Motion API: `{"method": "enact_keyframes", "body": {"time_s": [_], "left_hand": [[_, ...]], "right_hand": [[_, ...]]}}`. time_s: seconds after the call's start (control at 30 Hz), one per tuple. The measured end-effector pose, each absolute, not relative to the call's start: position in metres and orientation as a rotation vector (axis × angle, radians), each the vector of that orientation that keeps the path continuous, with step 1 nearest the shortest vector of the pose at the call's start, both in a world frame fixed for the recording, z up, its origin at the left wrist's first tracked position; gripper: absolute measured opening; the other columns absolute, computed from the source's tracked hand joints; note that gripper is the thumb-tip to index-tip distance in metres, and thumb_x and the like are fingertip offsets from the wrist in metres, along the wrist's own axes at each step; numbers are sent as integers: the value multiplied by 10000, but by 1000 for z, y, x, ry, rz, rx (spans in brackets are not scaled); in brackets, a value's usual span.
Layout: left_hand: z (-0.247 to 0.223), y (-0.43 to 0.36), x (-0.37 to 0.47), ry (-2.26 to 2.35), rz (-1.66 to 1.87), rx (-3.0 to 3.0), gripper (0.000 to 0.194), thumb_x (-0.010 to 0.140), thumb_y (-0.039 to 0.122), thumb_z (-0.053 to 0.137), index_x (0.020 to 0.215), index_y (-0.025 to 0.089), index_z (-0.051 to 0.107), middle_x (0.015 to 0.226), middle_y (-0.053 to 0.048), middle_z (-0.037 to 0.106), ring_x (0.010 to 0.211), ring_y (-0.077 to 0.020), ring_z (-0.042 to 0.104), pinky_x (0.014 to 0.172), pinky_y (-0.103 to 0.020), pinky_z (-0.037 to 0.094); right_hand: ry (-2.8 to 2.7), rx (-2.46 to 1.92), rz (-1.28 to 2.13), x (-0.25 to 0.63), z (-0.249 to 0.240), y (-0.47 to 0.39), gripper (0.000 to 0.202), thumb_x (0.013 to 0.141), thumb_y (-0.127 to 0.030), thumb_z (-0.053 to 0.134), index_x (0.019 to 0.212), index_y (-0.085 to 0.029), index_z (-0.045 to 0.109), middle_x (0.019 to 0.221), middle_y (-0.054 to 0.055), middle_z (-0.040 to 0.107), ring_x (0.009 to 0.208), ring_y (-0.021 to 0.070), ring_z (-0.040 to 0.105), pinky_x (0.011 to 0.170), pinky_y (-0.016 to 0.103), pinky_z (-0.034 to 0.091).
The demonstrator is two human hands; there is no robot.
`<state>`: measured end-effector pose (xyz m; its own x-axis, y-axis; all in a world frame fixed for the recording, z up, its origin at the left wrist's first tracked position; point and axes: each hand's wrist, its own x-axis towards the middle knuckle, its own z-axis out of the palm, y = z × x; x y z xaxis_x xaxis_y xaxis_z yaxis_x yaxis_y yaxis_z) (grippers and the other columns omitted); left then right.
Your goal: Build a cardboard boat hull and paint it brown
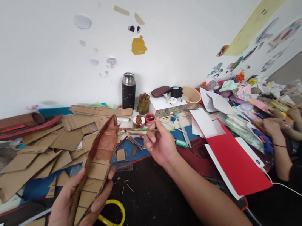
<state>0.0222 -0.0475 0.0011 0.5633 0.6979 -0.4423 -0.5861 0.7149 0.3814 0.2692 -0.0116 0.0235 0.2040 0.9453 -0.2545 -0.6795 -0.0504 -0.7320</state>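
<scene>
My left hand (60,219) is closed around a model boat (95,171) made of cardboard, tilted with its far end up. Reddish-brown paint covers the inside of that far end; bare cardboard shows in the nearer part. Between the fingers of my right hand (162,147) is a thin paintbrush (130,130), its tip pointing left toward the boat's painted end. A second green-handled stick (172,112) passes just above that hand; whether the hand touches it I cannot tell. Behind the hand stand a white dish of brown paint (139,121) and a small red paint pot (149,118).
Cardboard scraps (39,153) pile up on the left beside a painted red boat (21,129). Scissors (122,213) lie below my left hand. A black thermos (128,90) stands by the wall. Right are a red folder (241,163) and a co-worker's hand (274,129).
</scene>
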Motion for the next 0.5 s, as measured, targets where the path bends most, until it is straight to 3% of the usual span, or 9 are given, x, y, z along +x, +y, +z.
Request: {"method": "enact_keyframes", "body": {"time_s": [0.33,0.5], "left_hand": [[11,-54,35,743,969,491,214,1004,244,671,1054,108,830,924,-145,819,459,-101,540,452,-192,514],[13,-52,40,911,972,337,233,882,236,744,1045,92,827,857,-175,822,389,-116,501,436,-259,546]], "right_hand": [[-444,-875,1354,272,10,-17,530,861,-631,879,691,-233,573,414,-106,418,368,119,476,382,205,364],[-451,-863,1333,274,15,-12,512,912,-639,832,719,-234,583,447,-94,469,379,119,495,384,207,373]]}}
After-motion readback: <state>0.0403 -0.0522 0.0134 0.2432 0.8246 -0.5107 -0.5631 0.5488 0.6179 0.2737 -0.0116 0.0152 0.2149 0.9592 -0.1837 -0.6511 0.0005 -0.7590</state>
